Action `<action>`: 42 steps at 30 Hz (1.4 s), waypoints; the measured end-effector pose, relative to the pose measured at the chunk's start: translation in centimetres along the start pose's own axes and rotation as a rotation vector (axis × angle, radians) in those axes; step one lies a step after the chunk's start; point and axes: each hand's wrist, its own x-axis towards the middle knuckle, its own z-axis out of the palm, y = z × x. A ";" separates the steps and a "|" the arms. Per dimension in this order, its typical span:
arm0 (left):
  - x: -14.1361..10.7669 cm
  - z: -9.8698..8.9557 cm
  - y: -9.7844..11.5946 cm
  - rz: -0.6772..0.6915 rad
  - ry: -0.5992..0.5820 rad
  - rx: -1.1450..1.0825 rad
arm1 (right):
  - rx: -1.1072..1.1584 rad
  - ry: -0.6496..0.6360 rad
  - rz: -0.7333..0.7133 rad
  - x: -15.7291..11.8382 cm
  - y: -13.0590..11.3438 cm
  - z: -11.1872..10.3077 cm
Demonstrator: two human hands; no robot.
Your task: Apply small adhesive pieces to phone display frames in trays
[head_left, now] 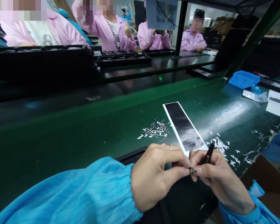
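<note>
My left hand point(157, 172), a ring on one finger, pinches a small dark strip-like part point(192, 170) between thumb and fingers. My right hand point(212, 174) meets it there, thumb and fingertips closed at the same part. Black tweezers point(210, 151) stick up out of my right hand, their lower end hidden in the grip. Just beyond the hands lies a white-edged sheet point(183, 127) with rows of thin black strips. A pile of small dark and silver parts point(157, 129) with white tabs is left of the sheet. White backing scraps point(220, 146) are scattered to its right.
Under my hands is a black tray point(175, 202), mostly covered. A blue bin point(244, 79) and a plastic bag point(255, 95) sit at the far right. Black trays point(123, 59) line the raised shelf opposite, with people in pink coats behind. A cardboard box point(268, 183) stands at lower right.
</note>
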 end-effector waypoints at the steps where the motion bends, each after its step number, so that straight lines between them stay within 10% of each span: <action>1: 0.1 0.0 0.2 -0.042 -0.014 -0.051 | -0.003 0.008 0.013 0.0 0.1 0.1; 7: 0.9 -0.3 0.3 -0.245 0.010 -0.185 | -0.203 0.218 -0.036 -0.4 0.4 -1.0; 12: 1.2 -0.3 -0.5 -0.449 0.119 -0.422 | -0.692 0.702 -0.189 -2.0 1.6 -6.0; 17: 1.3 0.3 -1.0 -0.538 0.219 -0.561 | -0.960 0.857 -0.246 -2.9 2.7 -9.0; 22: 1.4 1.4 -1.4 -0.512 0.241 -0.632 | -0.920 0.710 -0.326 -3.4 2.4 -4.8; 27: 1.3 2.1 -1.2 -0.508 0.220 -0.648 | -0.515 0.281 -0.262 -2.8 1.9 -1.0; 31: 0.3 2.1 -1.3 -0.478 0.040 -0.351 | -0.509 0.083 -0.364 -3.1 1.7 -1.2; 35: -1.2 2.7 -1.9 -0.149 -0.099 0.037 | -0.679 -0.139 -0.330 -3.7 1.6 -1.4; 42: -0.6 2.9 -3.5 0.058 0.067 0.350 | -0.878 0.228 -0.508 -3.8 0.4 -2.7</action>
